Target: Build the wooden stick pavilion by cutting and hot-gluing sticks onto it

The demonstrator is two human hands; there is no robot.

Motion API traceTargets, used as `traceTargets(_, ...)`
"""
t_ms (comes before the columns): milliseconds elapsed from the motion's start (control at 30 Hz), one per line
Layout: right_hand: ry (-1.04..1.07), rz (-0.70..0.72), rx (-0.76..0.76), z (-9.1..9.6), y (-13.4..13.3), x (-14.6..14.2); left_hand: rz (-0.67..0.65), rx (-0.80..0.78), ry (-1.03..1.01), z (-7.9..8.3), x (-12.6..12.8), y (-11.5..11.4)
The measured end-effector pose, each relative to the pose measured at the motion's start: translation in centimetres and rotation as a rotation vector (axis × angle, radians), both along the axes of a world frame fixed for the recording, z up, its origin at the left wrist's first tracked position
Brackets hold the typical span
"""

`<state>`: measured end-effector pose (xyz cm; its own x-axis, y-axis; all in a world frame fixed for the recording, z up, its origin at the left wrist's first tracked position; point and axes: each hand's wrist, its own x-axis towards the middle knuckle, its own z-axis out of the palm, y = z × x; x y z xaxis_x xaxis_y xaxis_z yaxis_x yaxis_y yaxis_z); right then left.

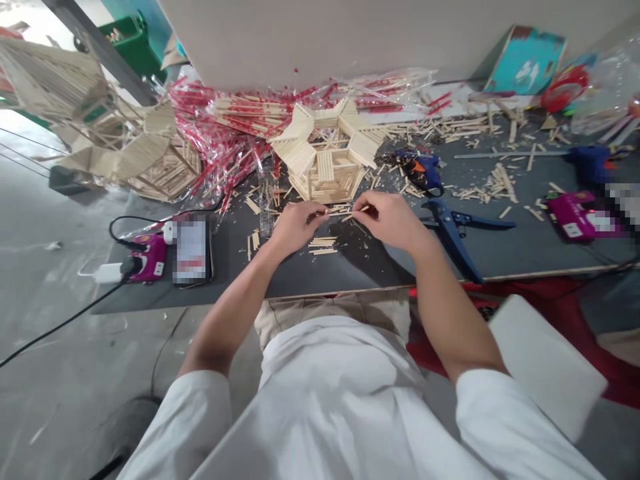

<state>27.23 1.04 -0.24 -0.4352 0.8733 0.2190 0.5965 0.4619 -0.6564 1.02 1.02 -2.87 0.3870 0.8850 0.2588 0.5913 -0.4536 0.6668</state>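
Note:
My left hand (295, 228) and my right hand (389, 220) pinch a thin wooden stick (345, 212) between them, just above the dark tabletop (240, 267). A small pile of cut sticks (323, 246) lies on the table below my hands. Directly beyond them stands a hexagonal model built from wooden sticks (327, 160), with flared roof panels. My fingers hide the middle part of the held stick, and the hands do not touch the model.
Blue glue guns (419, 170) and blue pliers (453, 230) lie right of my hands. Left are a magenta device (150, 259) and a blurred phone (191, 250). Loose sticks, red-marked chopsticks in plastic (220, 127), and a large stick structure (95, 120) surround the table.

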Motion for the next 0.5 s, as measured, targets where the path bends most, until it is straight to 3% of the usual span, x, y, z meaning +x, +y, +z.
traceTargets(233, 0.130, 0.117, -0.033, -0.3, 1.8, -3.9, 0.010, -0.060, -0.046, -0.6, -0.2, 0.2)
traceTargets(500, 0.319, 0.159, -0.092, -2.2, 2.0, -5.4, 0.033, -0.045, -0.079, -0.9, -0.6, 0.8)
